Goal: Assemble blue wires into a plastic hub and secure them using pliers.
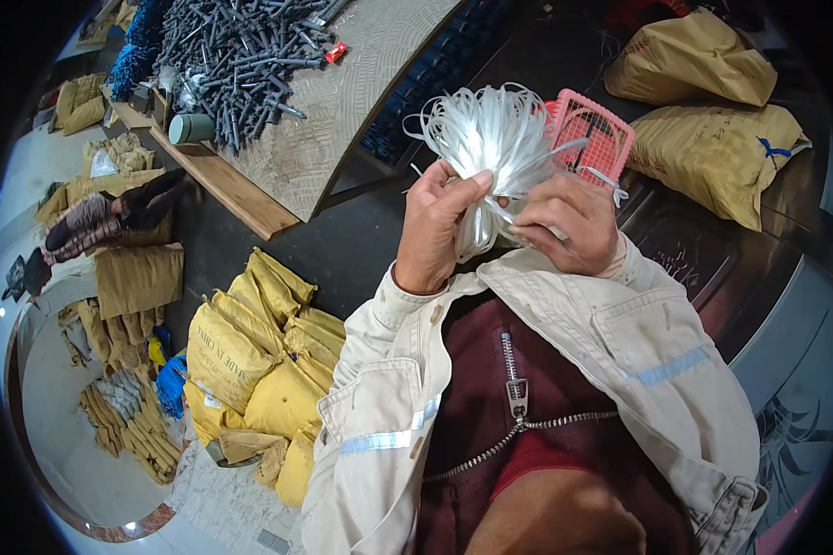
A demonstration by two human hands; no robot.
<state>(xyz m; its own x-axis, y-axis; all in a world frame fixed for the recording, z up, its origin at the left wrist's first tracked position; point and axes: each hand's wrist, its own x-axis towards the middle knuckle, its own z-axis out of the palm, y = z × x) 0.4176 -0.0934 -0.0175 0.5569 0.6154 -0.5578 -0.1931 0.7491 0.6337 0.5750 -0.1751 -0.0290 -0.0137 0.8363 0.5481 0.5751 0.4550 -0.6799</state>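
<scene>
A bundle of looped, glossy white plastic strips (490, 125) is held up in front of my chest, its loops fanning out above my hands. My left hand (432, 227) is closed around the narrow middle of the bundle, the thumb pressing on its front. Beside it, my right hand (569, 222) has its fingers curled and pinched on a strip at the bundle's waist. More loops hang below the grip. A pink plastic basket (620, 139) stands just behind my right hand, partly hidden by the strips.
Dark grey tubular parts (240, 55) are heaped on a patterned table (342, 111) with a green cup (191, 129) near its edge. Yellow sacks (250, 351) are stacked at left. Tan sacks (712, 153) lie at right. A person (92, 222) is at far left.
</scene>
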